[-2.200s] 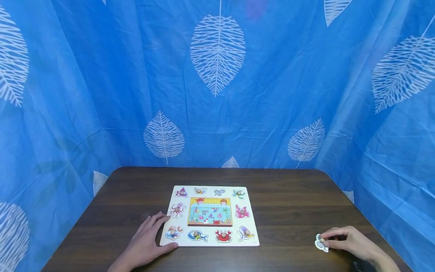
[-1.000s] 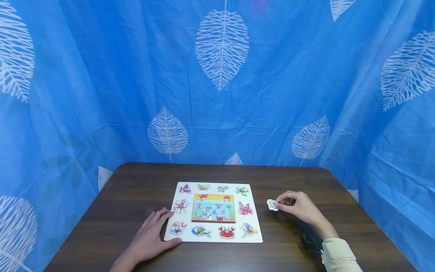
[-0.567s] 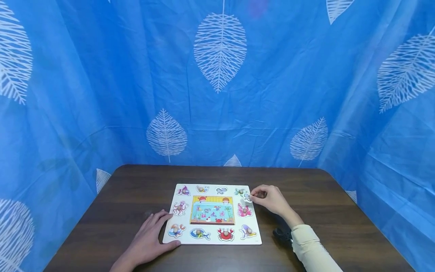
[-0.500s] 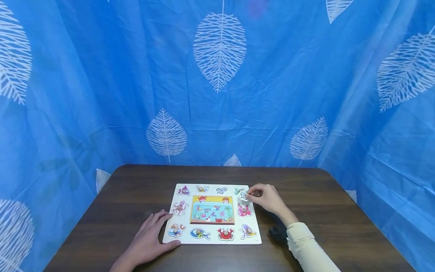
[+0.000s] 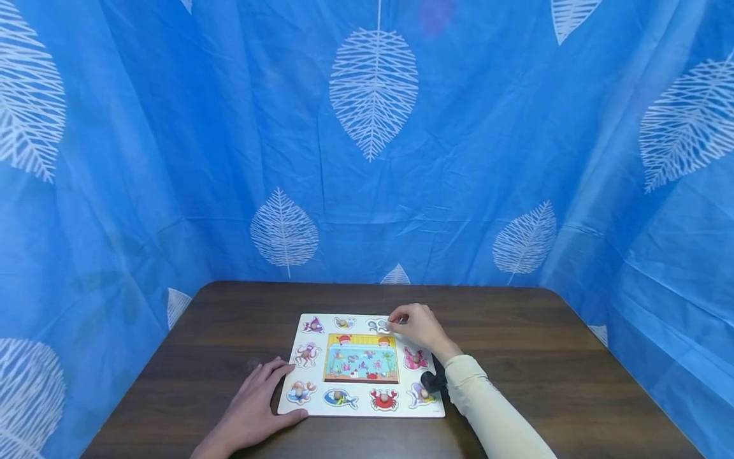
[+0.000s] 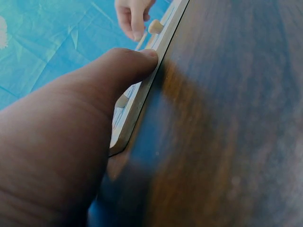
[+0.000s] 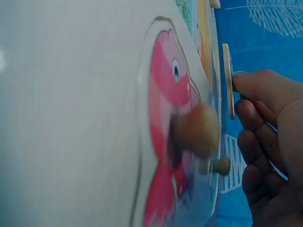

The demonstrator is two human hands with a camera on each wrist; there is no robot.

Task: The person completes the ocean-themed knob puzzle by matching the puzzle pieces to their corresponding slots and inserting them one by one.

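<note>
A white puzzle board (image 5: 318,376) with sea-animal knob pieces around an aquarium picture lies on the table. At its left side rests my left hand (image 5: 252,408), the thumb on the front edge and the fingertips near the left edge. In the left wrist view the thumb (image 6: 137,64) touches the board's rim. Above the board's back edge, my right hand (image 5: 421,326) pinches a small grey-and-white puzzle piece (image 7: 228,80). The piece is over or beside the grey eel-like outline (image 5: 373,324); contact cannot be told. Its knob is hidden by the fingers.
The pink fish piece (image 5: 415,359), the crab (image 5: 383,400) and the octopus (image 5: 308,354) sit in the board with upright knobs. A black wrist device (image 5: 432,382) hangs over the board's right side. A blue leaf-patterned cloth (image 5: 401,242) stands behind the table (image 5: 516,357).
My right hand has carried the grey-and-white puzzle piece from the table's right side leftward and back over the board. My left hand has stayed at the board's left edge.
</note>
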